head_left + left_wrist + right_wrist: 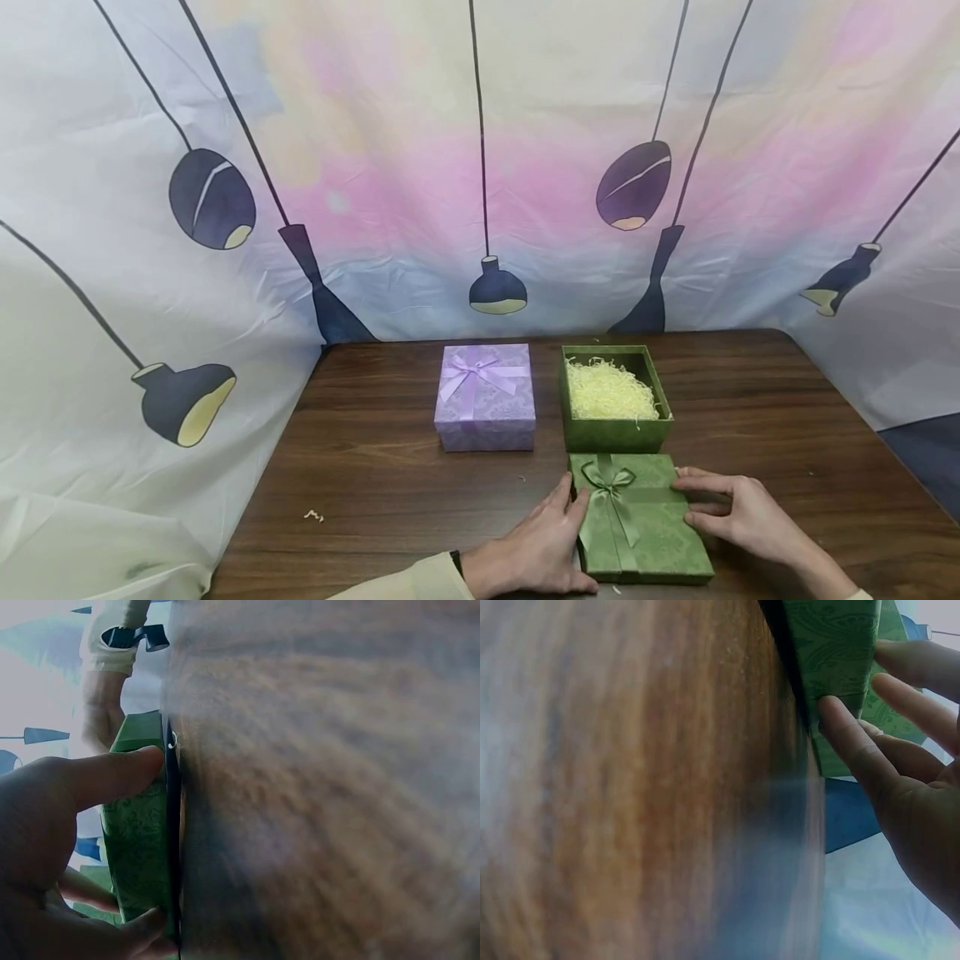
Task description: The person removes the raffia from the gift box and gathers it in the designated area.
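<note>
A green patterned gift box lid [667, 537] with a green ribbon bow [609, 482] lies top side up on the table. My left hand [536, 542] touches its left side; in the left wrist view the thumb and fingertips press on the lid's side wall [136, 847], spread apart. On the opposite side, fairly straight fingers of my right hand [738, 508] touch the lid's right edge. Just behind the lid stands the green box base [618, 435], uncovered, with pale yellow shredded paper [611, 392] inside.
A closed lilac gift box [486, 421] with a ribbon bow stands left of the green base. Scraps of pale shredded paper [313, 516] lie on the dark wooden table [360, 500]. A curtain [420, 183] printed with lamps hangs behind and beside the table.
</note>
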`<state>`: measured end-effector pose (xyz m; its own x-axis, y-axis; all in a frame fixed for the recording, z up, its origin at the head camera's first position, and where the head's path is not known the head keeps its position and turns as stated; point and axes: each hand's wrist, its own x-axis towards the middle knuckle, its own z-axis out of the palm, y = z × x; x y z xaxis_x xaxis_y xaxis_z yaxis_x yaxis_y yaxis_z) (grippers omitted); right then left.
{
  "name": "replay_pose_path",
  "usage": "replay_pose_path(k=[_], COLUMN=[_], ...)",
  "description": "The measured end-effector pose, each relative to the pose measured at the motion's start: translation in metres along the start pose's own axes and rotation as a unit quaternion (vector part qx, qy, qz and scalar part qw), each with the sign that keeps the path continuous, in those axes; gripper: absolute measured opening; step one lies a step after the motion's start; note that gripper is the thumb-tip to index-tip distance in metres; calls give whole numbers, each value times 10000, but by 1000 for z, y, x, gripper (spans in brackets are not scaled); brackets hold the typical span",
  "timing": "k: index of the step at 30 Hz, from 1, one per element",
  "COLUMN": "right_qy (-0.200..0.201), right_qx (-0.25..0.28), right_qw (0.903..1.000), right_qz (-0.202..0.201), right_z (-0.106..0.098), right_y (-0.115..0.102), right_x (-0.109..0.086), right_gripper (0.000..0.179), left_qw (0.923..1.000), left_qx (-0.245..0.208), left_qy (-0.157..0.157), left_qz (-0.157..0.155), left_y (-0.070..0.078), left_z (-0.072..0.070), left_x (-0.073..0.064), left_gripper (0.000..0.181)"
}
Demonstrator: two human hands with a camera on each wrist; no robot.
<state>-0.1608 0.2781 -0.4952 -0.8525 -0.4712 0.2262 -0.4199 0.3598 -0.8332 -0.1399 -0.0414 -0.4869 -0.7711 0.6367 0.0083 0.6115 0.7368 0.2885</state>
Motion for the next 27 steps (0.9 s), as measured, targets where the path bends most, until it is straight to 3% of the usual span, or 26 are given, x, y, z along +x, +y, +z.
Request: replay_pose_path(k=[20, 27], right_qy=[-82, 32], right_qx=[-172, -285], right_qw=[9983, 9991], right_qz=[558, 315], right_z=[0, 2], right_y=[-3, -2], right_x=[4, 0], right_gripper=[39, 37], left_qw=[10000, 9999], left_qx=[49, -64], left_qy=[-3, -59], left_qz=[-4, -54], left_y=[-3, -1], left_z=[2, 1], left_x=[1, 0], left_gripper=[111, 116])
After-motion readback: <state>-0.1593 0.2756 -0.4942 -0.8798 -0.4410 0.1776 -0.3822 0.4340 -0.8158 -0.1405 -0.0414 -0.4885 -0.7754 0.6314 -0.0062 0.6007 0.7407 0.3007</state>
